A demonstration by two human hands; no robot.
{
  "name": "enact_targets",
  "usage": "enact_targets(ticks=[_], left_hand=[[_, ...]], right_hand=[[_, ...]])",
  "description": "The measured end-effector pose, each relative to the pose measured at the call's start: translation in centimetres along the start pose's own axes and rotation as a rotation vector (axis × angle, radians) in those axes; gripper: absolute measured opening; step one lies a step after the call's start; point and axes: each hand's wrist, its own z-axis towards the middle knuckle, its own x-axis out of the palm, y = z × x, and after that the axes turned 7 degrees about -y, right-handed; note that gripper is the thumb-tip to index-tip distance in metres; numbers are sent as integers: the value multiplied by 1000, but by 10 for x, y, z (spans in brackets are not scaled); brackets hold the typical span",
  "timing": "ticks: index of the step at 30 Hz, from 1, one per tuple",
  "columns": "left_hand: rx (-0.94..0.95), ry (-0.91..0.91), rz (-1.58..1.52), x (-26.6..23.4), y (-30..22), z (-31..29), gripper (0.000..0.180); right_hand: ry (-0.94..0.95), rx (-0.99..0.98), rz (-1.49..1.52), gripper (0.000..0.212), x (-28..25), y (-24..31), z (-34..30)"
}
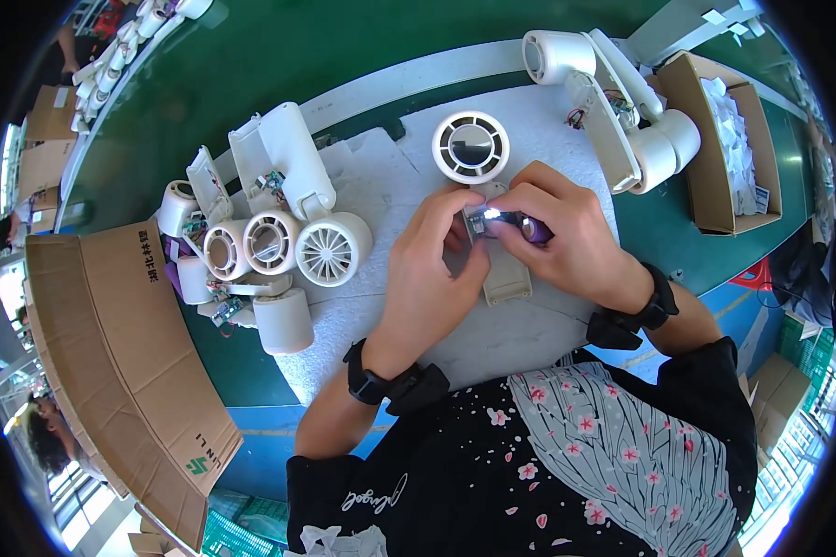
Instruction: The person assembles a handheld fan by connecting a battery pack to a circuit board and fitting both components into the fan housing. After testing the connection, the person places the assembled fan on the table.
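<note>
White plastic handheld fan body (pixel 495 243): light, rigid; exposed wiring likely fragile. Left hand (pixel 427 278) pinches handle; right hand (pixel 567 237) clamps purple cylindrical cell (pixel 535 230). Hold by handle edges.

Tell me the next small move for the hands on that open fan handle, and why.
Probably press the purple cell down into the open handle: the right hand pinches it at the cavity while the left hand steadies the handle, and it looks not fully seated.

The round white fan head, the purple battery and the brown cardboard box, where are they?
Round white fan head (pixel 471 147), head view, on its centre hub.
Purple battery (pixel 535 231), head view, on its side.
Brown cardboard box (pixel 706 200), head view, on its wall.
</note>
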Motion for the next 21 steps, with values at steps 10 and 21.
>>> enact_targets(ticks=[10,21], left_hand=[[-28,8,31,-2,-3,1,39],[-48,-37,20,2,-3,1,37]], right_hand=[[29,-75,-11,21,2,-2,-2],[-55,-90,-34,23,8,-2,-2]])
